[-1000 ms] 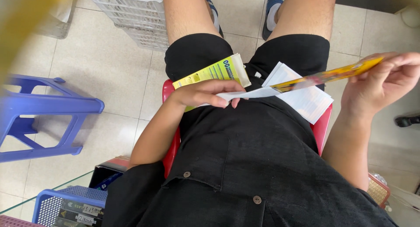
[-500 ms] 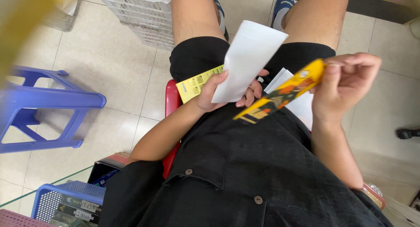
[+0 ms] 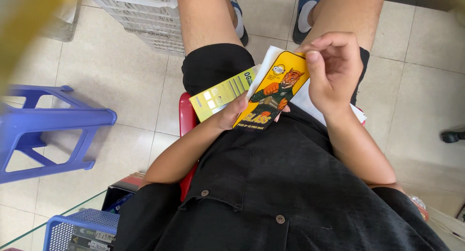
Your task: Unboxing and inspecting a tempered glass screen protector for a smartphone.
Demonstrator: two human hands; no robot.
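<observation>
Blue basket [image 3: 80, 229] holds boxes. Over our lap, both hands, left [image 3: 232, 116] and right [image 3: 332, 72], grip the yellow packet [image 3: 271, 98] (tiger picture).

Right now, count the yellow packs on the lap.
2. An orange-yellow pack with a tiger picture is held in both hands, left hand below, right hand at its top. A pale yellow pack lies beside it on the thigh. More may be hidden underneath.

light: bright, even daylight | shadows: soft | blur: yellow smear top-left [image 3: 19, 33] | centre: sharp
</observation>
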